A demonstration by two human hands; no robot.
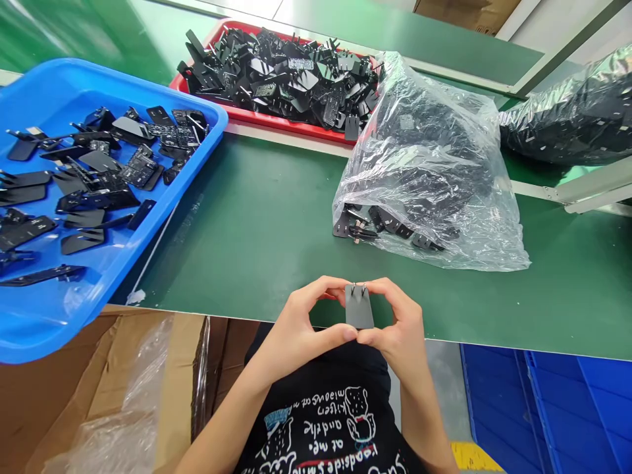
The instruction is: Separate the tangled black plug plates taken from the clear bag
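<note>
A small dark grey plastic plate with two metal prongs (359,309) is held upright between both hands, above the table's front edge. My left hand (309,322) grips its left side, thumb at the lower corner and fingers near the top. On the other side, my right hand (397,319) pinches it the same way, its thumb close to the left one. The prongs show at the plate's top edge. Fingers behind the plate are partly hidden.
On the left is a blue tray (162,210) of loose black parts. A heaped red tray (276,118) stands at the back. A clear plastic bag (434,164) of black parts lies right of centre on the green table (257,217). Below are a cardboard box (180,388) and blue crates (567,408).
</note>
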